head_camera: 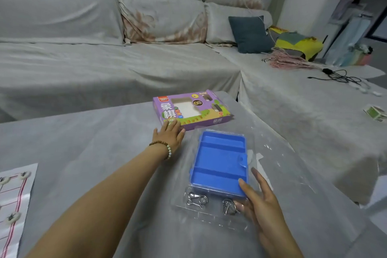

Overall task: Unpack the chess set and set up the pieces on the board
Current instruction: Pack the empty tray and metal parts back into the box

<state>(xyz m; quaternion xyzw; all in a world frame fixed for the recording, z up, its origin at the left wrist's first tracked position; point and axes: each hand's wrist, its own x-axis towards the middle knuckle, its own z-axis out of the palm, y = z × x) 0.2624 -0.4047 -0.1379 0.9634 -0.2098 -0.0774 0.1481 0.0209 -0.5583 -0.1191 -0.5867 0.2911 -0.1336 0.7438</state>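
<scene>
Cloth-covered tabletop, sofa behind. Left hand lies flat on the purple box, right hand rests flat-fingered on the blue tray. The board with its pieces sits far left, so a tug on the loose cloth could topple them.

The left arm reaches far forward, bare, its left hand palm down with fingers straight and close together, while the right hand lies nearer, fingers straight and slightly spread.

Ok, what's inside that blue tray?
Nothing visible: the blue tray shows bare compartments. The right hand covers its near right corner, so that bit cannot be checked.
</scene>
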